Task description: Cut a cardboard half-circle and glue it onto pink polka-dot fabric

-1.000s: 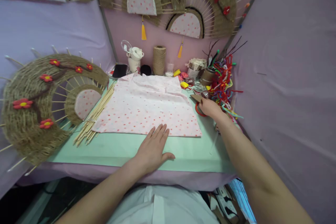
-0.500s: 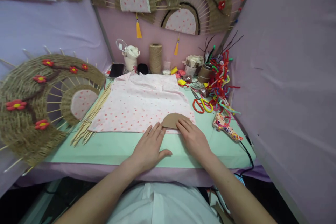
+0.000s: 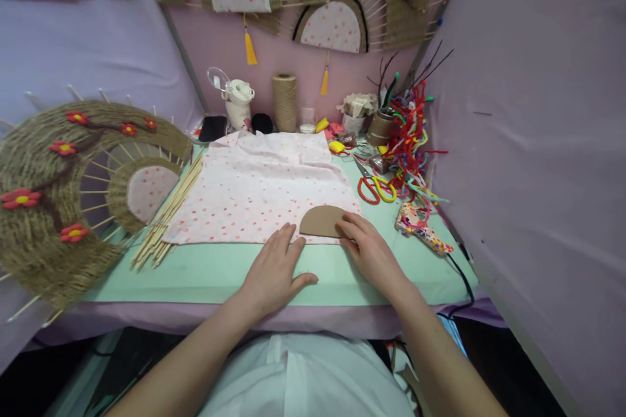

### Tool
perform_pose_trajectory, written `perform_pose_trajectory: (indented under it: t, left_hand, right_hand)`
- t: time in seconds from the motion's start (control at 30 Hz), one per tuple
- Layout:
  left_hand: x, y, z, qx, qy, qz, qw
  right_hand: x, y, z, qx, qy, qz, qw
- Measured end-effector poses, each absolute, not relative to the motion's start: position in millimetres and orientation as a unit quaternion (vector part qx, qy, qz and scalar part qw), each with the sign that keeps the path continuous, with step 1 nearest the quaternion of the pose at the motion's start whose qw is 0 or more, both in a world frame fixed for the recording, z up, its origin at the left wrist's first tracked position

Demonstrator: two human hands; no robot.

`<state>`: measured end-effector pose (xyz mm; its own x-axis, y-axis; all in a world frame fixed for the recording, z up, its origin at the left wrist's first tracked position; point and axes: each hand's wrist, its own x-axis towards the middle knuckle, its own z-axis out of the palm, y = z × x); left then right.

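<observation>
A brown cardboard half-circle (image 3: 320,220) lies near the front right corner of a white cloth with pink dots (image 3: 259,189), its straight edge toward me. My right hand (image 3: 369,249) has its fingertips and thumb on the half-circle's right end, covering that corner. Flat on the cloth's front edge and the table is my left hand (image 3: 274,267), fingers stretched out and thumb apart. Its fingertips sit just left of the cardboard and hold nothing.
Bamboo sticks (image 3: 169,215) lie along the cloth's left side, beside a twine-covered fan (image 3: 44,176). To the right are scissors (image 3: 374,189), a patterned glue gun (image 3: 423,228) with a cord, and tangled pipe cleaners (image 3: 411,137). A twine spool (image 3: 284,104) stands behind.
My right hand has shifted from the half-circle's front edge to its right end, uncovering more of the cardboard. My left hand stays nearly in place. The view has tilted slightly.
</observation>
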<state>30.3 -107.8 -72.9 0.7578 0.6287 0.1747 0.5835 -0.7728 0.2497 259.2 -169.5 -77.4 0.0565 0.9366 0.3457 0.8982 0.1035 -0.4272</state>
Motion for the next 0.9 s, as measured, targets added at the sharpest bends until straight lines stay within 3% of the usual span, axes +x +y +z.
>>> perform_pose_trajectory:
  t: [0.9]
  left_hand:
    - [30, -107, -76, 0.932, 0.322, 0.136, 0.095]
  right_hand:
    - [271, -173, -89, -0.708, -0.641, 0.039, 0.294]
